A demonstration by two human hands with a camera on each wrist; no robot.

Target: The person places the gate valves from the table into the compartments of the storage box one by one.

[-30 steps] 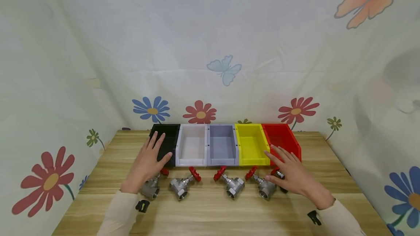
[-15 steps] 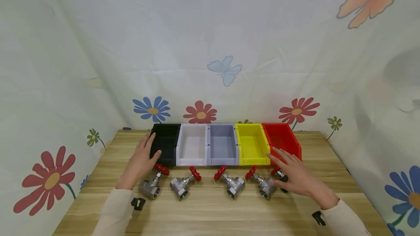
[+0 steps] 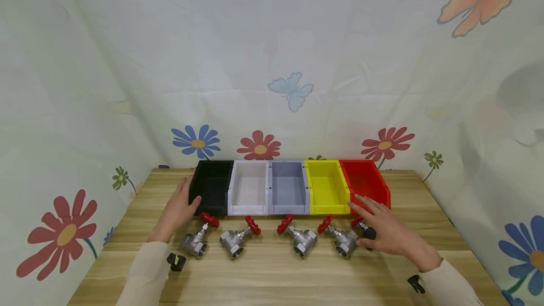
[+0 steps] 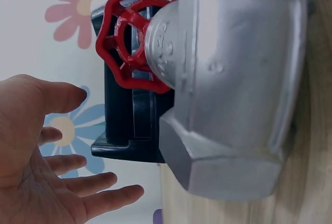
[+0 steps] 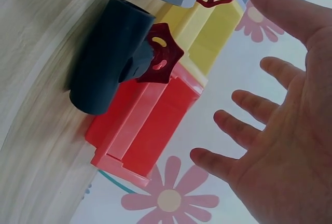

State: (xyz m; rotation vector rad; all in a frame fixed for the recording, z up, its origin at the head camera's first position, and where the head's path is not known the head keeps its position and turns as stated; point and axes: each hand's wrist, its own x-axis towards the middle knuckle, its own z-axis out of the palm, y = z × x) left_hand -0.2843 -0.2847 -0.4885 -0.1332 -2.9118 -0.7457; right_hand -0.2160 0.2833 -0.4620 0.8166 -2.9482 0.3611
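Note:
My left hand (image 3: pixel 175 209) is at the left side of the black bin (image 3: pixel 214 188), fingers extended and holding nothing. Whether its fingertips touch the bin wall I cannot tell. Close by is a silver valve with a red handwheel (image 3: pixel 195 242), large in the left wrist view, where the left palm (image 4: pixel 31 177) shows bare. Over the front of the red bin (image 3: pixel 366 183) my right hand (image 3: pixel 388 228) hovers with spread fingers and nothing in it. Partly hidden beneath it lies a black valve (image 5: pixel 106 58) with a red handwheel. Another silver valve (image 3: pixel 345 243) is near the right thumb.
Between the black and red bins stand a white bin (image 3: pixel 249 190), a grey bin (image 3: pixel 289 188) and a yellow bin (image 3: pixel 326 188), side by side. Two more silver valves, one left of centre (image 3: pixel 233 243) and one right (image 3: pixel 303 243), lie before them on the wooden table (image 3: pixel 272 277).
My left hand has moved left, from over the black bin to its left side, uncovering the leftmost valve. The right hand has shifted slightly right and toward me. The valves stay put.

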